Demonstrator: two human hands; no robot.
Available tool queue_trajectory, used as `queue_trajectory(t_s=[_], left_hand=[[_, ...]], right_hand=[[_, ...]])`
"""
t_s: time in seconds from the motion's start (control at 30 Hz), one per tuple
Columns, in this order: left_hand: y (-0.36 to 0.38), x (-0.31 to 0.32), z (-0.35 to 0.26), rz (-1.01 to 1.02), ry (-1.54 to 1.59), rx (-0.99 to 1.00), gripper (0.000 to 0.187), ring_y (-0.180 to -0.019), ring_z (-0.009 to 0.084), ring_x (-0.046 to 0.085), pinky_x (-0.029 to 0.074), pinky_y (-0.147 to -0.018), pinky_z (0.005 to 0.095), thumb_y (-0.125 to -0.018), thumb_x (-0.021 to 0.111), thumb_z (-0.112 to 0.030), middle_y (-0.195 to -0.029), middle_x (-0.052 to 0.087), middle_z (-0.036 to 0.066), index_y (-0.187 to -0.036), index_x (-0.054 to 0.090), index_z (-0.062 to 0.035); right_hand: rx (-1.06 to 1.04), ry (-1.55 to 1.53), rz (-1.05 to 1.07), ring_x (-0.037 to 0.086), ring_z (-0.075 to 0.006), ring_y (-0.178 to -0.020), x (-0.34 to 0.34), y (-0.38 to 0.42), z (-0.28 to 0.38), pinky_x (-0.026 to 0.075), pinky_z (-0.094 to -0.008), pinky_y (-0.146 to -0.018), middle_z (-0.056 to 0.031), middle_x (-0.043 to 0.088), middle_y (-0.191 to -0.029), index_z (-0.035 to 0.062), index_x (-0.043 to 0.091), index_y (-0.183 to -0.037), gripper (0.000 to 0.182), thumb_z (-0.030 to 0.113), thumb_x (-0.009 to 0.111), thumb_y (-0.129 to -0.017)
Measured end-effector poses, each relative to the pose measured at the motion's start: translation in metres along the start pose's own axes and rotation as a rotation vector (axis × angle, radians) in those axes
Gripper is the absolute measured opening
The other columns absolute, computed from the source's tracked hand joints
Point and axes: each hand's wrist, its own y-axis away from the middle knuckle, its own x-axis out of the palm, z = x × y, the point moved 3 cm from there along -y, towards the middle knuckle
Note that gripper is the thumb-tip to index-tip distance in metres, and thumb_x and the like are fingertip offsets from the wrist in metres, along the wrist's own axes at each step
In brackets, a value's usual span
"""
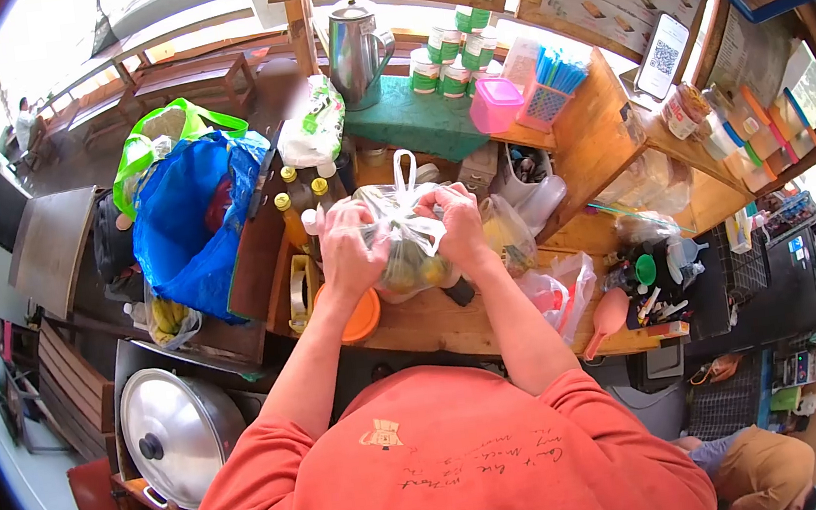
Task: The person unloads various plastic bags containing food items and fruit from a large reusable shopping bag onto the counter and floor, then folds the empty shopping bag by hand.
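A clear plastic bag (412, 273) stands on the wooden counter in front of me, with round greenish and orange things showing through it. Its white handles are bunched at the top, and one loop sticks up. My left hand (351, 249) is closed on the bag's left upper side, fingers curled into the plastic. On the other side my right hand (459, 221) pinches the plastic near the gathered top. Bottles with yellow caps (292, 223) stand just beyond my left hand. An orange round lid (363, 316) lies below my left wrist.
A blue bag (189, 230) sits at left above a large lidded pot (179, 437). Behind the counter are a metal pitcher (355, 54), stacked cans (450, 49) and a pink container (497, 104). A wooden shelf (587, 149) rises at right. Another person's leg (769, 466) shows at lower right.
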Motion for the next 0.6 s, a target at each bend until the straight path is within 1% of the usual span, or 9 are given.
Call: queue_trajectory(t_s=[0.03,0.13,0.17,0.2,0.27,0.4,0.47,0.53,0.6], left_hand=[[-0.006,-0.006,-0.013,-0.042,-0.015,0.16,0.023,-0.117,0.0347,0.058,0.032,-0.113,0.0557,-0.087,0.073,-0.023,-0.108,0.069,0.016,-0.095,0.065,-0.0029],[-0.009,0.015,-0.013,0.094,-0.061,0.123,0.026,-0.122,0.035,0.057,0.029,-0.114,0.0586,-0.085,0.075,-0.027,-0.113,0.069,0.017,-0.096,0.069,-0.0042],[-0.012,0.02,-0.011,0.222,-0.043,0.089,0.024,-0.121,0.0341,0.058,0.031,-0.114,0.0571,-0.086,0.075,-0.027,-0.111,0.07,0.016,-0.097,0.071,-0.0061],[-0.014,0.019,-0.008,0.218,-0.045,0.087,0.024,-0.121,0.0341,0.058,0.031,-0.114,0.0571,-0.086,0.075,-0.027,-0.111,0.07,0.016,-0.097,0.071,-0.0061],[-0.017,0.019,-0.005,0.38,-0.045,0.019,0.021,-0.118,0.0329,0.06,0.032,-0.114,0.0555,-0.086,0.075,-0.025,-0.108,0.071,0.015,-0.097,0.072,-0.0079],[-0.025,0.011,0.007,0.4,-0.068,0.047,0.01,-0.106,0.0321,0.064,0.036,-0.113,0.051,-0.082,0.073,-0.014,-0.096,0.071,0.013,-0.092,0.073,-0.0088],[-0.026,0.009,0.009,0.348,-0.106,0.108,0.008,-0.1,0.0323,0.065,0.039,-0.111,0.0494,-0.081,0.072,-0.011,-0.09,0.07,0.014,-0.089,0.072,-0.0075],[-0.028,0.005,0.006,0.227,-0.021,0.202,0.009,-0.095,0.0329,0.066,0.042,-0.108,0.0502,-0.081,0.072,-0.01,-0.086,0.07,0.014,-0.088,0.072,-0.0061],[-0.027,0.006,0.005,0.157,-0.006,0.238,0.009,-0.093,0.0333,0.067,0.043,-0.106,0.0505,-0.081,0.072,-0.01,-0.085,0.07,0.014,-0.088,0.072,-0.0055]], right_hand=[[0.021,0.004,0.033,0.06,-0.03,-0.097,0.0,-0.002,-0.001,0.04,-0.042,-0.093,-0.0072,0.072,-0.092,0.0085,0.069,-0.09,0.011,0.015,0.075,-0.084],[0.021,-0.082,0.039,0.06,-0.0309,-0.098,0.006,-0.001,-0.012,0.04,-0.0435,-0.094,-0.008,0.071,-0.091,0.008,0.069,-0.089,0.011,0.017,0.075,-0.086],[0.016,-0.084,0.042,0.06,-0.0309,-0.098,0.006,-0.001,-0.013,0.04,-0.0435,-0.094,-0.008,0.071,-0.091,0.008,0.069,-0.089,0.011,0.017,0.075,-0.086],[0.026,-0.091,0.059,0.059,-0.0314,-0.099,0.006,0.0,-0.014,0.041,-0.0441,-0.095,-0.008,0.07,-0.091,0.0081,0.068,-0.089,0.011,0.017,0.074,-0.087],[0.037,-0.095,0.075,0.059,-0.0319,-0.099,0.006,-0.001,-0.016,0.041,-0.0447,-0.095,-0.008,0.07,-0.091,0.0081,0.068,-0.09,0.011,0.017,0.074,-0.087],[0.034,-0.05,0.123,0.06,-0.0318,-0.101,0.005,-0.003,-0.014,0.042,-0.0454,-0.093,-0.0081,0.07,-0.091,0.0085,0.069,-0.093,0.014,0.018,0.075,-0.086],[0.029,-0.036,0.161,0.06,-0.0316,-0.102,0.007,-0.005,-0.008,0.042,-0.0455,-0.093,-0.0082,0.069,-0.091,0.0087,0.069,-0.094,0.015,0.019,0.075,-0.085],[-0.107,0.041,0.114,0.061,-0.0312,-0.105,0.009,-0.007,0.004,0.042,-0.0457,-0.094,-0.0082,0.069,-0.093,0.0089,0.069,-0.093,0.016,0.021,0.075,-0.084],[-0.086,0.057,0.144,0.062,-0.0302,-0.105,0.01,-0.009,0.007,0.042,-0.0448,-0.094,-0.008,0.069,-0.095,0.0091,0.069,-0.091,0.015,0.022,0.074,-0.085]])
